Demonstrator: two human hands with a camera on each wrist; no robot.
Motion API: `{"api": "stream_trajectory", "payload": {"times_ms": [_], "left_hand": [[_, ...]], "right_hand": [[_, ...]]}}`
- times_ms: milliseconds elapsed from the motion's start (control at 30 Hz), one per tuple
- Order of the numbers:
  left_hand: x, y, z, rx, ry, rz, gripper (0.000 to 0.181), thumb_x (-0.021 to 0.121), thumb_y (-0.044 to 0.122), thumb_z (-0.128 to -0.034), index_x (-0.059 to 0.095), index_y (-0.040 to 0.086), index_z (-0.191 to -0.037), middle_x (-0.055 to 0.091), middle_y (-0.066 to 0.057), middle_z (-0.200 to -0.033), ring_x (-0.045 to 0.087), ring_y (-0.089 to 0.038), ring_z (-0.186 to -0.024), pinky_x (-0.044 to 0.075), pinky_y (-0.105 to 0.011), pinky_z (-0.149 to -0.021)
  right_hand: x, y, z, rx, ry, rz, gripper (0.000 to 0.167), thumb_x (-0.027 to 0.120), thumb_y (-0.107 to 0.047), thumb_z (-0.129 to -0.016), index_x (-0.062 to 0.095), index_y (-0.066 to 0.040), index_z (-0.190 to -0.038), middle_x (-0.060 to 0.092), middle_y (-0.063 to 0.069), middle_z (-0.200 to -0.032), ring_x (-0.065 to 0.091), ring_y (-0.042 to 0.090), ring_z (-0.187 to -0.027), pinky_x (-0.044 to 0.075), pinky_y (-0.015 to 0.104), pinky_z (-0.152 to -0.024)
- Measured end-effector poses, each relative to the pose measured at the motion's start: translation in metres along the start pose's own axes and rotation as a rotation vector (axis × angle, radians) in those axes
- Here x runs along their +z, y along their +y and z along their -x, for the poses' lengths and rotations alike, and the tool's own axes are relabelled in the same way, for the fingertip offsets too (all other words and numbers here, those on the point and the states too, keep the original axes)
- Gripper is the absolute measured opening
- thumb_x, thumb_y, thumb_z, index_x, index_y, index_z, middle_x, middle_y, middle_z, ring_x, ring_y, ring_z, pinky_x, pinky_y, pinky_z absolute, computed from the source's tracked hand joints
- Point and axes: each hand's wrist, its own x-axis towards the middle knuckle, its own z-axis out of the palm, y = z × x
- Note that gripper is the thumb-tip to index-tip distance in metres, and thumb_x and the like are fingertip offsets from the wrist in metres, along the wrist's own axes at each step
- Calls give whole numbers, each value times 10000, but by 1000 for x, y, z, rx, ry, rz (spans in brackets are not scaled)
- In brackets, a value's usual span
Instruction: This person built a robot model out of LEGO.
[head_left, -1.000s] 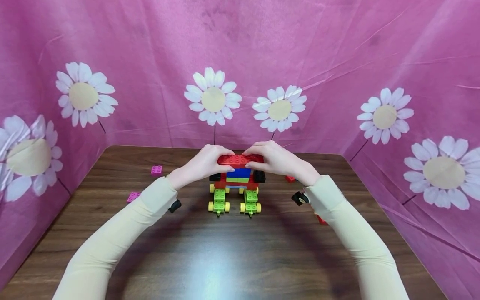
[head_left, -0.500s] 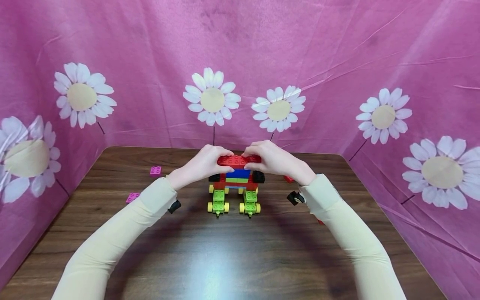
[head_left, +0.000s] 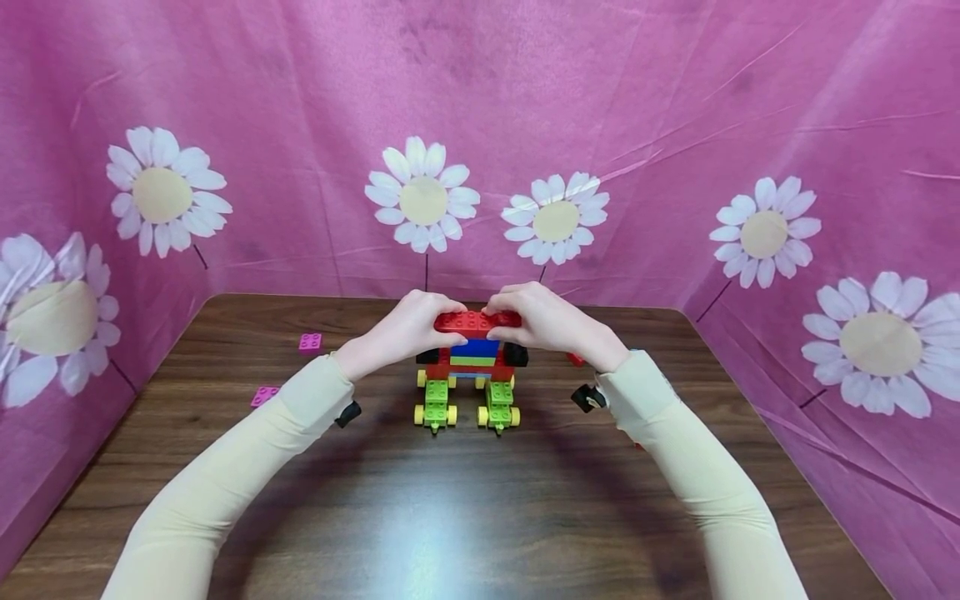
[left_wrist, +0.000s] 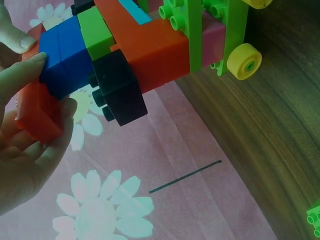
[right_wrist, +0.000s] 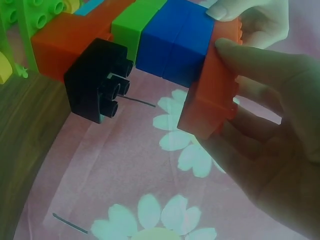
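A figure of stacked bricks stands on the table, with a red top row (head_left: 472,322), blue bricks (head_left: 473,348) under it and green wheeled bases (head_left: 436,404) at the bottom. The left hand (head_left: 408,327) grips the left end of the red row, and the right hand (head_left: 551,321) grips its right end. Thumbs lie on the near side. In the left wrist view the left hand (left_wrist: 30,150) curls round a red brick (left_wrist: 39,114) beside the blue ones. The right wrist view has the right hand (right_wrist: 280,105) round the other end (right_wrist: 205,105). A black brick (right_wrist: 95,80) juts from the side.
Two pink bricks (head_left: 310,342) (head_left: 265,396) lie on the wooden table (head_left: 450,517) at the left. Red pieces (head_left: 574,358) are partly hidden by the right arm. A pink cloth with daisies (head_left: 480,100) surrounds the table's back and sides.
The right forearm has shifted slightly left and inward, covering more of the red pieces beside it. Both hands keep their grip on the red row.
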Motion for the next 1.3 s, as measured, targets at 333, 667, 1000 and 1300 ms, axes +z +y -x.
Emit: {"api": "stream_trajectory", "payload": {"times_ms": [333, 667, 1000, 1300], "left_hand": [[1, -2, 0, 7, 6, -8, 359, 796, 255, -842, 733, 40, -1123, 763, -102, -972, 626, -173, -734, 517, -245, -651], [1, -2, 1, 5, -2, -8, 364, 798, 255, -840, 731, 40, -1125, 762, -101, -984, 636, -174, -754, 533, -259, -670], [1, -2, 0, 2, -7, -7, 366, 798, 251, -840, 726, 37, -1128, 759, -102, -1000, 650, -184, -782, 544, -275, -690], [1, -4, -1, 1, -10, 3, 357, 795, 262, -843, 726, 42, -1116, 752, -92, -980, 621, -177, -771, 513, -269, -683]], "right_hand": [[0, -5, -1, 14, -6, 68, 245, 800, -209, -837, 745, -58, -1022, 733, 60, -899, 613, 149, -723, 564, 292, -699], [-2, -7, -1, 14, -10, 80, 261, 818, -196, -817, 741, -52, -1019, 727, 65, -895, 596, 158, -718, 552, 295, -695], [-2, -3, -1, 49, -30, 46, 295, 821, -206, -814, 743, -46, -1049, 748, 77, -947, 628, 167, -753, 569, 310, -726], [-2, 1, -1, 75, -42, 12, 328, 817, -231, -819, 741, -46, -1079, 759, 77, -989, 654, 164, -789, 579, 320, -763]]}}
